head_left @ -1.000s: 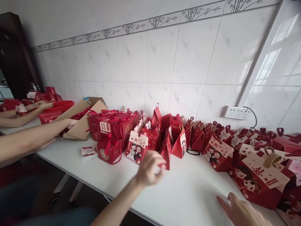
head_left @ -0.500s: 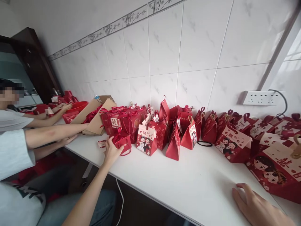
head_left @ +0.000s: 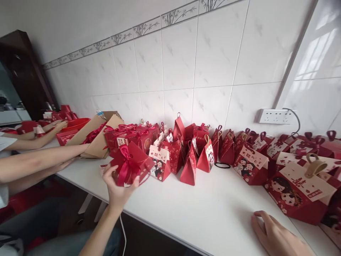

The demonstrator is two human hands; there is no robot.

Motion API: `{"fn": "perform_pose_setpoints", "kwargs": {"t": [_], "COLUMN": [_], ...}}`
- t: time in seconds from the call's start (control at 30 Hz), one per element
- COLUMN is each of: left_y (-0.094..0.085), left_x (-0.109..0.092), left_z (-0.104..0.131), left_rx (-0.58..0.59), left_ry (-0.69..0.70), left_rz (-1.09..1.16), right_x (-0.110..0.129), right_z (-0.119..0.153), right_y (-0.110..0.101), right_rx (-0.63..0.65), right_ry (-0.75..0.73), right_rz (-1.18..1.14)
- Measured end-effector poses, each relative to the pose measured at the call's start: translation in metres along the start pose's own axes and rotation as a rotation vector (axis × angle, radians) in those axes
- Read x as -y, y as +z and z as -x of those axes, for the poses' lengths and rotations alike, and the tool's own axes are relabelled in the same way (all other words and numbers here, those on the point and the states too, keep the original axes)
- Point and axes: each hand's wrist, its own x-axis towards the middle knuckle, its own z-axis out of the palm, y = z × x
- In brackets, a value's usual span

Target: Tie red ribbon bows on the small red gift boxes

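Note:
In my left hand [head_left: 118, 195] is a red gift box [head_left: 140, 156] with a shiny ribbon bow and a twisted cord handle. The fingers grip it from both sides, tilted so that the bow faces me, above the table's front part. A white-and-red card lies partly hidden behind that hand. My right hand [head_left: 278, 234] rests on the white table [head_left: 213, 206] with its fingers loosely bent and the thumb apart, holding nothing. Nearest to it stands a large red box with a cartoon couple [head_left: 290, 195].
Several red wedding boxes [head_left: 189, 165] stand along the tiled wall. A black ring [head_left: 222, 165] lies before them. To the left are a cardboard carton [head_left: 102, 133], a red basin [head_left: 77, 123] and co-workers' arms [head_left: 39, 161]. A power strip [head_left: 275, 116] is on the wall.
My left hand has raised the gift box off the table and tipped its bow towards me. The view has swung slightly right. My right hand stays on the table.

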Motion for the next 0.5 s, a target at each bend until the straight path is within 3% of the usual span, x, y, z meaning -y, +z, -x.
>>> {"fn": "perform_pose_setpoints", "kwargs": {"t": [0.03, 0.1, 0.2, 0.27, 0.37, 0.43, 0.5], "left_y": [0.009, 0.029, 0.065, 0.092, 0.138, 0.165, 0.182], "left_x": [-0.021, -0.069, -0.138, -0.171, -0.188, -0.182, -0.169], "left_z": [0.003, 0.012, 0.033, 0.048, 0.067, 0.078, 0.086], "left_rx": [-0.04, -0.013, 0.126, 0.222, 0.314, 0.413, 0.518], "left_ry": [0.063, 0.152, 0.206, 0.218, 0.166, 0.067, -0.002], "left_rz": [0.076, 0.26, 0.49, 0.639, 0.622, 0.496, 0.43], "right_x": [-0.001, -0.002, 0.001, 0.008, 0.029, 0.045, 0.055], "right_z": [0.0, 0.001, 0.005, 0.004, -0.012, -0.035, -0.064], "right_y": [0.005, 0.015, 0.027, 0.032, 0.031, 0.027, 0.026], "right_rx": [-0.066, -0.218, -0.357, -0.37, -0.317, -0.26, -0.238], "right_ry": [-0.038, -0.168, -0.416, -0.489, -0.372, -0.284, -0.257], "right_rz": [-0.035, -0.146, -0.361, -0.539, -0.91, -1.142, -1.197]}}
